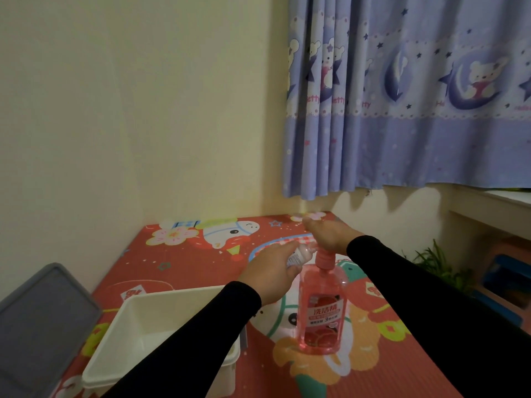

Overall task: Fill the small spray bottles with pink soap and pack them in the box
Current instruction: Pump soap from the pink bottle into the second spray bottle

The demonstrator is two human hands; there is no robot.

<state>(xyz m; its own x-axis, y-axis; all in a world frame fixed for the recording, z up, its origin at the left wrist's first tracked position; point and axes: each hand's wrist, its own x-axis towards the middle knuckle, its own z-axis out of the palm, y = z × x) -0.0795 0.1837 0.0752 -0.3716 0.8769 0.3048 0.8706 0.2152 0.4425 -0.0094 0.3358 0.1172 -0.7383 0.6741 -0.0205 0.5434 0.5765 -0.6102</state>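
A tall pink soap bottle (321, 308) with a pump top stands upright on the red cartoon mat (402, 363). My right hand (330, 235) lies flat on the pump head, fingers spread. My left hand (268, 272) grips a small clear spray bottle (303, 254), tilted with its open neck at the pump's spout. The white plastic box (135, 328) sits on the mat at the lower left, under my left forearm. What shows of its inside holds nothing.
A grey lid (43, 320) lies left of the box, at the mat's edge. Cream walls meet at a corner behind the mat. A purple curtain (416, 96) hangs at the right. A green plant (434, 259) and a blue and orange stool (505, 277) stand low at the right.
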